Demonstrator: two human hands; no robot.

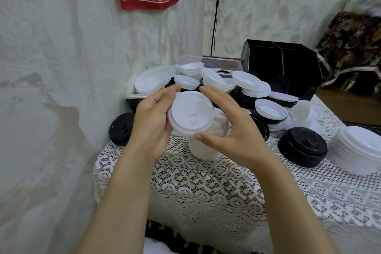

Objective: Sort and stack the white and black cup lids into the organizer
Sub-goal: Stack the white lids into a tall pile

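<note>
Both hands hold a white lid (190,112) tilted above the table. My left hand (153,117) grips its left edge, and my right hand (233,121) touches its right edge with thumb and fingertips. Under the lid stands a stack of white lids (203,148). A mixed heap of white and black lids (222,82) fills the back of the table. A stack of black lids (302,146) and a tall stack of white lids (358,148) stand at the right. The black organizer (282,62) with divided compartments sits at the back right.
A lace cloth (206,183) covers the table. A single black lid (121,128) leans at the table's left edge by the wall. A clear plastic bin (208,61) lies behind the heap. A patterned fabric bundle (354,47) is at the far right.
</note>
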